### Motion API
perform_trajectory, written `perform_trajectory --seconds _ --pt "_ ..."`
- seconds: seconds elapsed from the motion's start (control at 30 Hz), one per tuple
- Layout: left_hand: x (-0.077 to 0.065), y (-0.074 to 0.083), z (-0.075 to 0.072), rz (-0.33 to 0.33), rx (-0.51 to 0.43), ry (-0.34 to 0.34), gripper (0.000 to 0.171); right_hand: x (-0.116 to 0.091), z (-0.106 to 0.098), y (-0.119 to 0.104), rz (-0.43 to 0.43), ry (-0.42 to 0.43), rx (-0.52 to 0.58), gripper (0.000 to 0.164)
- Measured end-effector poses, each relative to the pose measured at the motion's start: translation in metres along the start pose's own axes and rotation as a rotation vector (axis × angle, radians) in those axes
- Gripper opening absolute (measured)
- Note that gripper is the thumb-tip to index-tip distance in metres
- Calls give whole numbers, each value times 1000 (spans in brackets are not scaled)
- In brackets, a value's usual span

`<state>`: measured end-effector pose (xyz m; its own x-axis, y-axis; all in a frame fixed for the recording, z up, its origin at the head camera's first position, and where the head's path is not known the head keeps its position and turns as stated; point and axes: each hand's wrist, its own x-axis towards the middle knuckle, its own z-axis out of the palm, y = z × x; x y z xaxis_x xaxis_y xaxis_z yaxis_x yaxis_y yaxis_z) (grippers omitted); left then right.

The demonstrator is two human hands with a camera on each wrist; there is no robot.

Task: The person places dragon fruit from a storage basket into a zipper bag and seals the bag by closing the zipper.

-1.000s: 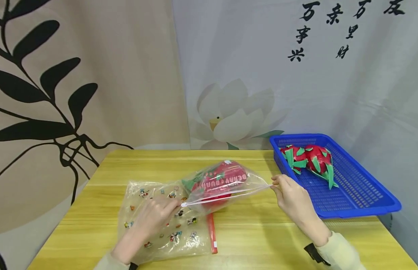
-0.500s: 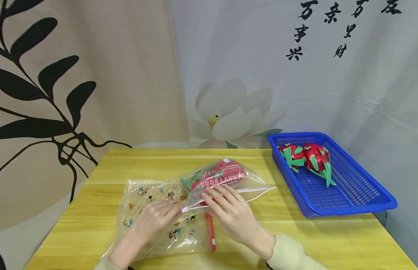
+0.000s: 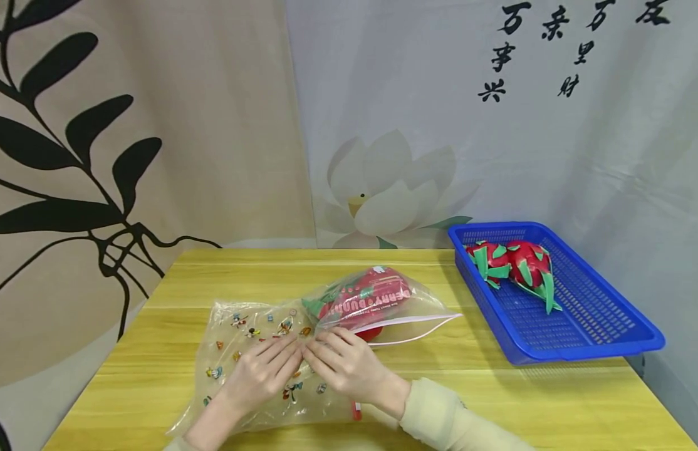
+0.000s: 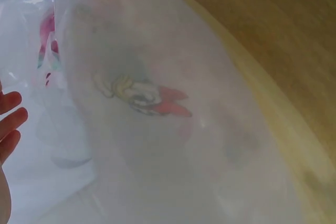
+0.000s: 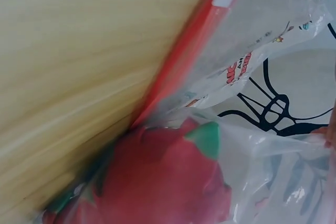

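Note:
A clear zip bag (image 3: pixel 422 304) with a white zip and pink lettering lies near the table's middle, with a red and green toy dragon fruit (image 5: pixel 163 177) inside. Its mouth gapes toward the right end. My left hand (image 3: pixel 259 373) pinches the left end of the zip. Right beside it, the fingers of my right hand (image 3: pixel 349 366) pinch at the same end, both sets of fingertips meeting there. The exact grip is hidden behind the fingers. Under both hands spreads a larger clear bag (image 3: pixel 225 322) with cartoon prints and a red zip strip (image 5: pixel 178 56).
To the right, a blue plastic basket (image 3: pixel 586 335) holds two more toy dragon fruits (image 3: pixel 528 266). Everything stands on a yellow wood-grain table (image 3: pixel 439 376). Printed curtains (image 3: pixel 225 125) hang behind it.
My right hand has let go of the zip's right end and moved left, over the bag, to join my left hand. The mouth's right part has slackened and gapes.

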<state>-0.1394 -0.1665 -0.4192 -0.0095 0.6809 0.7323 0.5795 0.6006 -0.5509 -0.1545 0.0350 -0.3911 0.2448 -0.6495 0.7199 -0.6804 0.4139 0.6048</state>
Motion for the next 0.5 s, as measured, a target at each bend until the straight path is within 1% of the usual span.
perform_trajectory --seconds 0.1,0.23,0.4,0.5 --pt "-1 0 0 9 1 9 35 2 1 1 -13 21 2 33" --pt "-1 -1 1 20 -2 19 36 -1 3 1 -32 42 -3 33" --pt "-2 -2 2 26 -7 32 36 -14 8 3 -81 29 0 31" --pt "-4 -3 2 26 -11 38 35 -16 4 8 -95 23 -7 30"
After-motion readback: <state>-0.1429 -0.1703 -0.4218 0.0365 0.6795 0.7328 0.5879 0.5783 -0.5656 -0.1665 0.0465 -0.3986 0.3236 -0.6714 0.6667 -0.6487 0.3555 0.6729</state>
